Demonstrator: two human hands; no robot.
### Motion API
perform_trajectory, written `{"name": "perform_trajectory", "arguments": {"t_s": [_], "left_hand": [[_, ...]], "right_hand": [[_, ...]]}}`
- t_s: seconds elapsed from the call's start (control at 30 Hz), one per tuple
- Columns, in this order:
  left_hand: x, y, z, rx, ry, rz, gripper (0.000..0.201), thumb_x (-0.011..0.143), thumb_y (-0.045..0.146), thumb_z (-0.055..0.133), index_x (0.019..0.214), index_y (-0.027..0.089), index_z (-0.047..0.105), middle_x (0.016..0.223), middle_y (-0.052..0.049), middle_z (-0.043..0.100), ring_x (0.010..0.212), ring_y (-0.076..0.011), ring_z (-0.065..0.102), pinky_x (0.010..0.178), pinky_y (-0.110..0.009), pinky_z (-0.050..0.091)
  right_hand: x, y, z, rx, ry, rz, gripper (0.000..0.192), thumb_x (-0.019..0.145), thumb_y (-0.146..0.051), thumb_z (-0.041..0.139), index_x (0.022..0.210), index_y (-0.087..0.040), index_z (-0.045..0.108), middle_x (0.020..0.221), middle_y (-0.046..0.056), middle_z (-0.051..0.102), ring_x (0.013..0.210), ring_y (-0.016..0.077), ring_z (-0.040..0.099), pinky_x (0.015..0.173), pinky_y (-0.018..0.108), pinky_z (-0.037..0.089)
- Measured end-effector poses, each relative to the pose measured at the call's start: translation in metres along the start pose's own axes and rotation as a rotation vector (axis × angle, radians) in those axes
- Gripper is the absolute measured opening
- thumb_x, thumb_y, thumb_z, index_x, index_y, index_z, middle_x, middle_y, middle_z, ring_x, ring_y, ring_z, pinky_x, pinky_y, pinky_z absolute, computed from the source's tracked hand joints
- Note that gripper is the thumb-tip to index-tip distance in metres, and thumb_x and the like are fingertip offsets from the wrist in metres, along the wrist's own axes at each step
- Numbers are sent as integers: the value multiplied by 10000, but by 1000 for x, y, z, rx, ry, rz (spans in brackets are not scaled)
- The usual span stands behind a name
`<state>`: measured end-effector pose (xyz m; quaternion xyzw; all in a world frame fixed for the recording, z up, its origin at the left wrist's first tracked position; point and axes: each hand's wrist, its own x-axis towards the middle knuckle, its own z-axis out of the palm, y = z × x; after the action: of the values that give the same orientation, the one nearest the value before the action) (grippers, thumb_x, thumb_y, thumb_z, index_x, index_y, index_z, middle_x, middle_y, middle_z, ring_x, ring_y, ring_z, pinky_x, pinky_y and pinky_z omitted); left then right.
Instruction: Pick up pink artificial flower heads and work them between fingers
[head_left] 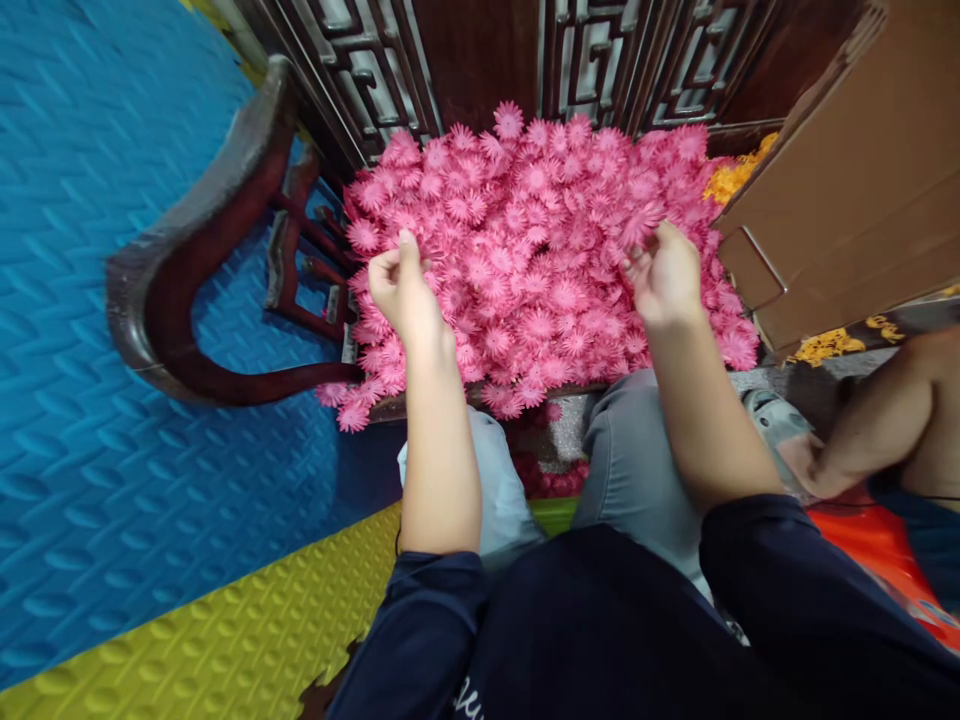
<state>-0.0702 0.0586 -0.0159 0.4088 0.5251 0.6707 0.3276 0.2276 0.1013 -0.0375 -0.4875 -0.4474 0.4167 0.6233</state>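
Pink artificial flowers (536,270) lie in a thick heap on a dark wooden seat in front of me. Over the left side of the heap is my left hand (401,285), thumb up and fingers curled closed. Whatever it may hold is hidden by the fingers. My right hand (667,275) is above the heap's right side, its thumb and fingers pinched on a single pink flower (642,224). That flower stands a little above the others, its petals facing up.
A curved wooden armrest (180,260) rises at left over blue matting (67,400). Carved wooden panels (487,60) stand behind the heap. At right are a brown cardboard box (862,170), orange flower pieces (829,347) and another person's arm (885,410).
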Motion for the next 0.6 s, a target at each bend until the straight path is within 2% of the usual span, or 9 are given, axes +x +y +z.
{"name": "perform_trajectory", "arguments": {"t_s": [0.03,0.1,0.2,0.37,0.5,0.6], "left_hand": [[0,-3,2,-18,84,-6,510,701,715,563,763,230,421,755,8,517,760,-120,517,675,-280,381],[-3,-5,8,-44,166,-32,537,627,713,631,728,231,417,722,10,510,744,-129,503,677,-283,377],[-7,-2,18,-27,161,-37,553,615,735,613,706,229,410,701,7,491,738,-134,485,684,-284,370],[-5,-6,21,27,284,73,526,685,727,548,718,226,392,726,8,458,718,-127,456,742,-284,378],[-3,-14,21,76,289,105,461,715,669,578,769,234,435,818,-7,502,817,-144,503,799,-283,390],[-12,-8,28,155,249,140,414,686,560,691,874,242,503,949,-24,544,964,-153,532,861,-275,397]], "right_hand": [[-1,3,2,-33,-43,-23,419,723,-639,543,804,-232,490,778,33,538,692,152,542,555,284,400],[-7,5,11,-73,-109,-64,450,734,-671,524,854,-238,517,803,35,556,712,155,564,544,273,399],[-23,-2,28,-63,-145,-69,428,754,-647,535,884,-240,531,810,22,564,704,134,566,541,253,410],[-50,-33,50,-54,-214,17,306,779,-524,589,782,-222,541,727,-8,541,676,105,524,592,241,443],[-58,-45,58,-77,-275,-28,254,795,-449,590,719,-213,537,726,-13,520,727,112,518,677,264,443],[-60,-47,60,-112,-340,-80,246,811,-429,577,708,-209,536,729,-15,510,744,109,513,721,273,434]]}}
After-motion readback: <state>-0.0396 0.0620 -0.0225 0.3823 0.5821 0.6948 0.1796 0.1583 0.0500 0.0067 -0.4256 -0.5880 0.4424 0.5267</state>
